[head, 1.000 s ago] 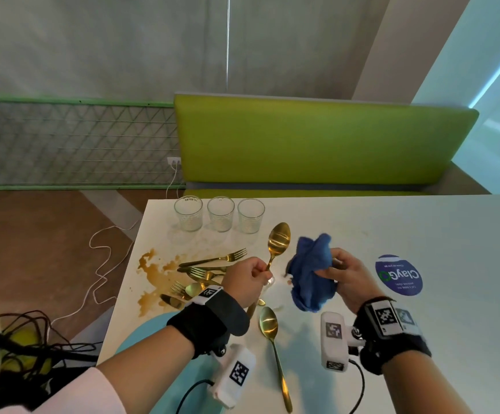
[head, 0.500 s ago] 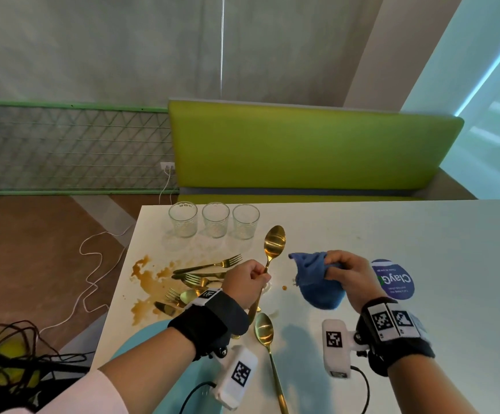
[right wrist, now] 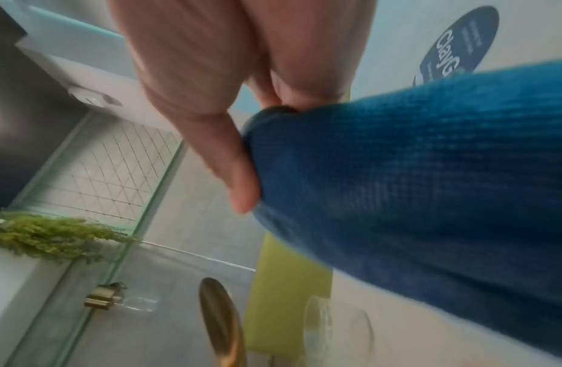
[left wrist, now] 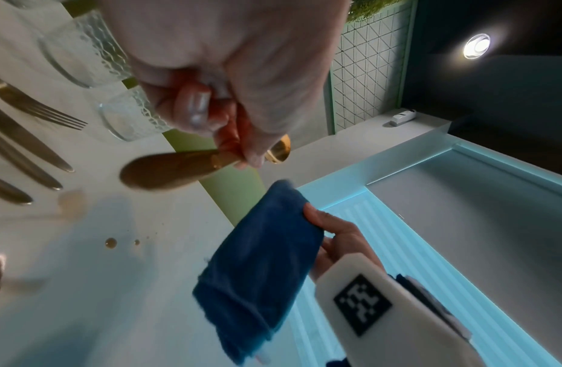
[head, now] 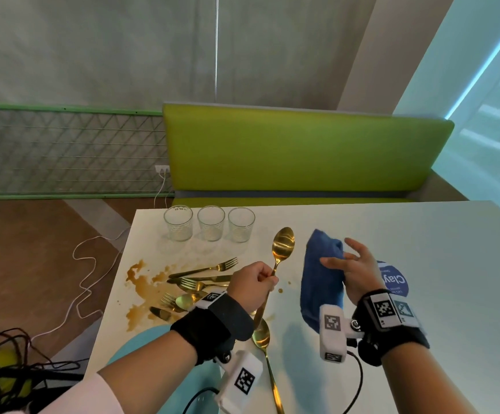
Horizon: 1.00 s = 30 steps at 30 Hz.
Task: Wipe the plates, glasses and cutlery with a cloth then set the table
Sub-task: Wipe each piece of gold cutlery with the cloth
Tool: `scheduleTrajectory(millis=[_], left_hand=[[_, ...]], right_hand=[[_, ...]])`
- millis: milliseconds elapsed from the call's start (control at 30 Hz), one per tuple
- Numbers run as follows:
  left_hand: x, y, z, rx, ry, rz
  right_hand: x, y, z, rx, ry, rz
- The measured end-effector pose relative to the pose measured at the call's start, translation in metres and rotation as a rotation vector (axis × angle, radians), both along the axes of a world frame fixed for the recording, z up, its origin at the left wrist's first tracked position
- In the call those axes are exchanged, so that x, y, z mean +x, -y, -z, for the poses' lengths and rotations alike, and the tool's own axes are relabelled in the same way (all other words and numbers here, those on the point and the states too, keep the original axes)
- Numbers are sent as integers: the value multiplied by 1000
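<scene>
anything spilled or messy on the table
Yes: a brown liquid spill stains the white table near its left edge, running under the heaped gold forks and knives, with stray drops beside it.

Left hand (head: 253, 283): fist curled round the handle of the gold spoon (head: 283, 245), knuckles up, bowl raised and pointing away from the body. Forearm comes in from lower left, black wrist strap, camera block under the wrist. Right hand (head: 354, 271): thumb (right wrist: 232, 173) pressed on the blue cloth (head: 320, 282), cloth hanging from the palm side, index and middle fingers (head: 354, 245) splayed and mostly straight. Right forearm comes in from lower right, same strap and camera. Hands level, near each other, not touching.
</scene>
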State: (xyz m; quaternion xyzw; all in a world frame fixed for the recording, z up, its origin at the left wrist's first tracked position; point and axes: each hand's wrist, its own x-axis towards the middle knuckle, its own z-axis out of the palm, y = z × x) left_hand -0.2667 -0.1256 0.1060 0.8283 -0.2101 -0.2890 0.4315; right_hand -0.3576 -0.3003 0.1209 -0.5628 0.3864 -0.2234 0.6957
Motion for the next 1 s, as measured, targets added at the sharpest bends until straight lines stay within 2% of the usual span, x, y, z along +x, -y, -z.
scheduleTrajectory(millis=[67, 200, 367, 433, 500, 600, 733, 800, 900, 933, 1000], left_hand=[[-1, -1, 2, -8, -12, 20], [-3, 0, 7, 24, -10, 34], [-4, 0, 8, 59, -9, 43], [-5, 1, 8, 62, -21, 40], [-7, 2, 6, 68, -40, 42], [-10, 5, 3, 37, -91, 39], [-11, 10, -8, 6, -146, 32], [-11, 11, -8, 9, -165, 34], [-13, 9, -1, -61, -228, 54], [-15, 9, 1, -57, -212, 80], [-19, 11, 6, -38, -150, 118]], right_hand=[[2, 1, 5, 39, -74, -12], [4, -4, 11, -68, -232, -72], [1, -4, 12, 67, -197, -83], [2, -2, 14, 90, -218, -26], [5, -1, 9, 28, -249, 64], [8, -11, -5, 39, -125, 66], [13, -37, -5, 142, 8, -194], [15, -44, 7, 169, 58, -165], [12, -41, 22, 258, 208, 3], [12, -40, 23, 273, 211, -1], [15, -43, 23, 213, 91, -60]])
